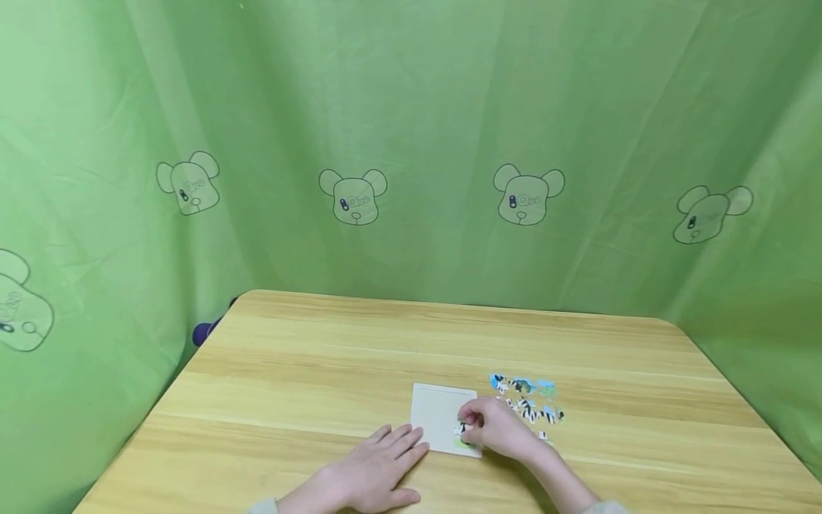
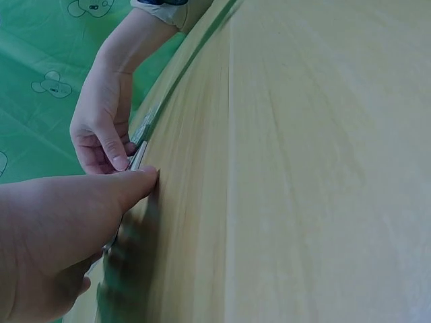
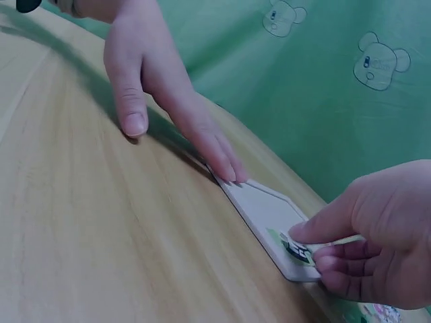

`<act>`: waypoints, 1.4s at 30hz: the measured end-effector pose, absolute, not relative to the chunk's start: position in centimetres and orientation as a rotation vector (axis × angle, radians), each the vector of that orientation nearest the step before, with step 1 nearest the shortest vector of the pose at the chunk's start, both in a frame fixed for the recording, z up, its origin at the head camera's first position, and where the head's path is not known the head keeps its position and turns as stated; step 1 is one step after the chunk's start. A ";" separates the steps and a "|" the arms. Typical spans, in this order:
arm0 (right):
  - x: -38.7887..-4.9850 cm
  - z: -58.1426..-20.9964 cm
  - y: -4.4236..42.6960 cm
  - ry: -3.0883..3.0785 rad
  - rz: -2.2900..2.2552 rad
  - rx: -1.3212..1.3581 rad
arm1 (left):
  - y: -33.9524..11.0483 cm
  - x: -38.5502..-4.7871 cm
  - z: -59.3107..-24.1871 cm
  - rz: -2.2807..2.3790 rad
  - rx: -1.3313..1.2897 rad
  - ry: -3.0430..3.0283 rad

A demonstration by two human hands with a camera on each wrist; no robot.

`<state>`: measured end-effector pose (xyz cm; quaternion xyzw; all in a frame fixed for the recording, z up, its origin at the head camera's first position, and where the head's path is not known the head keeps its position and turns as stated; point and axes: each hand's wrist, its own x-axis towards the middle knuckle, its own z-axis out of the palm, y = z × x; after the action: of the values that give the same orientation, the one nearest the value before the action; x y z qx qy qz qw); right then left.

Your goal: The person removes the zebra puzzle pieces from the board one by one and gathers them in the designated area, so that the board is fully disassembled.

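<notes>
A pale square puzzle tray [image 1: 433, 417] with a raised rim lies on the wooden table. Near its front right corner sits a jigsaw puzzle piece [image 1: 459, 441] with green, white and black print. My right hand [image 1: 504, 428] pinches this piece between thumb and fingers; in the right wrist view the thumb lies on the piece [image 3: 296, 250] inside the rim. My left hand [image 1: 379, 467] lies flat with spread fingers, its fingertips on the tray's front left corner. In the left wrist view the tray is seen edge-on and mostly hidden.
Several loose puzzle pieces [image 1: 526, 410] with blue, black-and-white and green print lie in rough rows right of the tray, partly behind my right hand. Green curtains [image 1: 437, 93] with bear-head outlines surround the table [image 1: 308, 357]. A dark purple object [image 1: 202, 333] shows beyond the left edge.
</notes>
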<state>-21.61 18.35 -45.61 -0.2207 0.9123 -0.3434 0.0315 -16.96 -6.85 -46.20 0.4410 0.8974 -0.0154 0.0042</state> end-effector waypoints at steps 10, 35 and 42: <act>-21.5 -45.2 17.9 2.881 -0.889 -0.690 | -6.7 -17.1 -46.1 -0.041 1.351 2.803; -22.1 -45.2 21.1 2.544 -1.364 -0.613 | -6.5 -17.0 -46.2 -0.043 1.360 2.803; -21.9 -44.5 23.8 2.544 -1.384 -0.522 | -6.5 -17.1 -46.1 -0.038 1.326 2.799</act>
<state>-21.94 23.75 -44.47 -0.1764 0.8603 -0.4680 0.0990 -17.07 -6.51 -46.10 0.4280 0.9034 -0.0123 0.0219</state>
